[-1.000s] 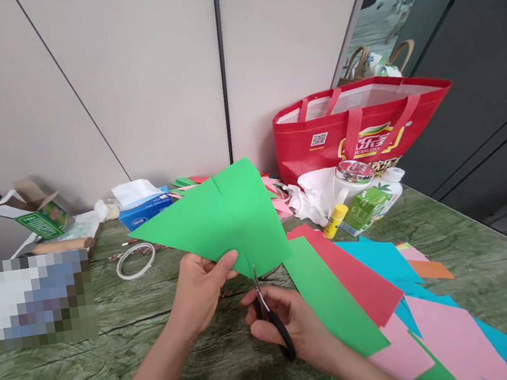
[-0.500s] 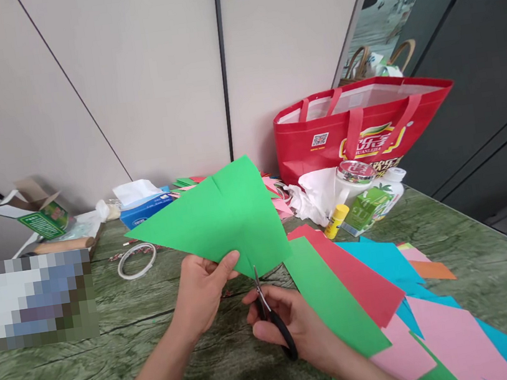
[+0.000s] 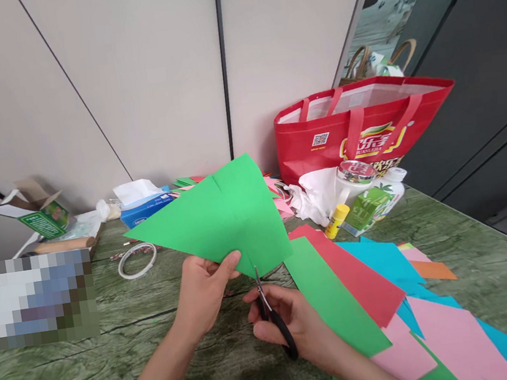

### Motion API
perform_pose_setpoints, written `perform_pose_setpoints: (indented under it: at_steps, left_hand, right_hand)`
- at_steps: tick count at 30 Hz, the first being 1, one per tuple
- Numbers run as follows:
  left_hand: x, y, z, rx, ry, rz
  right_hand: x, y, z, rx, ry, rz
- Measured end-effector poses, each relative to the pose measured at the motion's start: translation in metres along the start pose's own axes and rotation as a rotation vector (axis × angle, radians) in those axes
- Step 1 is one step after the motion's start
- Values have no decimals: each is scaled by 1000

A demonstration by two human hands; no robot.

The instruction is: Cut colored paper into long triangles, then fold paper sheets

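Observation:
A large green piece of paper [image 3: 220, 220], roughly triangular with its sharp tip to the left, is held up above the table. My left hand [image 3: 205, 288] pinches its lower edge, thumb on the near face and fingers behind. In my right hand [image 3: 290, 320] is a pair of scissors [image 3: 277, 325] with black handles, blades pointing up. The blade tips meet the paper's lower edge just right of my left thumb. Whether the far blade lies behind the paper cannot be made out.
Coloured sheets, among them a red sheet [image 3: 350, 271] and a pink sheet [image 3: 458, 337], overlap on the right. A tape roll [image 3: 137, 261] and tissue pack [image 3: 145, 210] lie left. A glue stick [image 3: 337, 221], green carton [image 3: 366, 210] and red bag [image 3: 310, 160] stand at the back right.

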State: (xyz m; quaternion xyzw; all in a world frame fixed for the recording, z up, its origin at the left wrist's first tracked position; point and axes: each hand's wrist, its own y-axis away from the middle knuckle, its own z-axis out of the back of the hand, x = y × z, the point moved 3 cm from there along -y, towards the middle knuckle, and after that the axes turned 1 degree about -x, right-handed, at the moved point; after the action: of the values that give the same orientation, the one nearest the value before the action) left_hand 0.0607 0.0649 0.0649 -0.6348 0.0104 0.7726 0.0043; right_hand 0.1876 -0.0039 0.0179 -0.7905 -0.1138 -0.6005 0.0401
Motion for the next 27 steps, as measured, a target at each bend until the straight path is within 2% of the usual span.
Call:
perform_pose_setpoints:
  at_steps: [27]
  left_hand:
    - [-3, 2, -1, 21, -14, -2]
  right_hand:
    - [3, 0, -1, 9, 2, 22]
